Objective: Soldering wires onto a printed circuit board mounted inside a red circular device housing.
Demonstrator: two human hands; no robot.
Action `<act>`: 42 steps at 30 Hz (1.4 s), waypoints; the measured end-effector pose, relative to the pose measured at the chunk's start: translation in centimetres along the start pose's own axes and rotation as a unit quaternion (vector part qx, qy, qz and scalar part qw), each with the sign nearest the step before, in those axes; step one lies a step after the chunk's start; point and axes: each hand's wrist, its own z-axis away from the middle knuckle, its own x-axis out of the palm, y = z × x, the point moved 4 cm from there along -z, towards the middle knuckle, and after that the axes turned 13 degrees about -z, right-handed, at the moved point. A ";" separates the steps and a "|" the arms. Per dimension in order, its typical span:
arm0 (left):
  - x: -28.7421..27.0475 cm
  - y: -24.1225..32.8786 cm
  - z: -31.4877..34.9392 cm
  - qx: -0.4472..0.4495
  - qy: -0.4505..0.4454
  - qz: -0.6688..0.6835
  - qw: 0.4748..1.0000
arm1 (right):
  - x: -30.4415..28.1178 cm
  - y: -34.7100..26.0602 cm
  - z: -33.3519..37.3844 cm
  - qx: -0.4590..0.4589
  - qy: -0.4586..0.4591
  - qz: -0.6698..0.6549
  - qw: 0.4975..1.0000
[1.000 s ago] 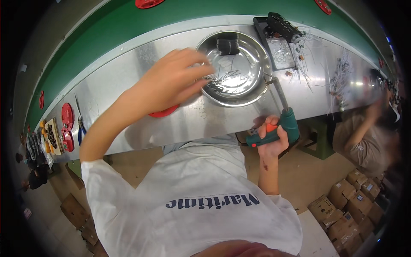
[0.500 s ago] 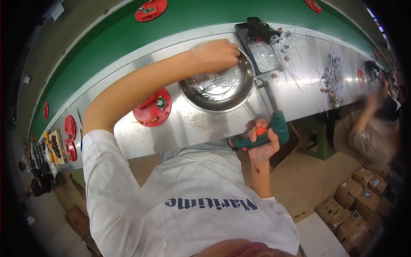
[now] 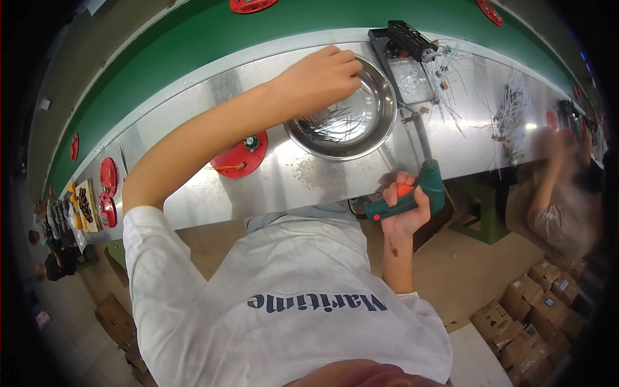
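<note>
Now the right hand (image 3: 405, 208) grips a green soldering gun (image 3: 412, 193), its tip pointing up toward the bench.

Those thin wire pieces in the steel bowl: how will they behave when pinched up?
The wire pieces look thin and light, so probably springy and bendable. They lie crisscrossed, so several may lift tangled together. On the bowl's polished curved wall they would likely slide toward the middle. The left hand is over them.
</note>
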 end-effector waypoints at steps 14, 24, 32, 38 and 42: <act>4.9 0.2 -2.5 0.079 -0.112 -0.088 0.987 | 0.0 0.2 -0.1 0.005 -0.011 -0.015 1.000; -6.5 3.6 3.5 -0.121 -0.066 0.148 0.979 | 0.0 0.2 0.2 0.020 0.004 -0.001 1.000; -8.7 10.7 12.6 -0.429 -0.073 0.530 0.728 | 7.9 5.5 1.0 0.137 -0.085 0.219 0.962; -7.1 12.4 15.9 -0.482 -0.018 0.519 0.705 | 9.5 9.4 0.6 0.176 -0.163 0.270 0.933; -6.7 12.7 17.3 -0.490 -0.019 0.495 0.717 | 9.9 10.4 0.3 0.172 -0.183 0.337 0.907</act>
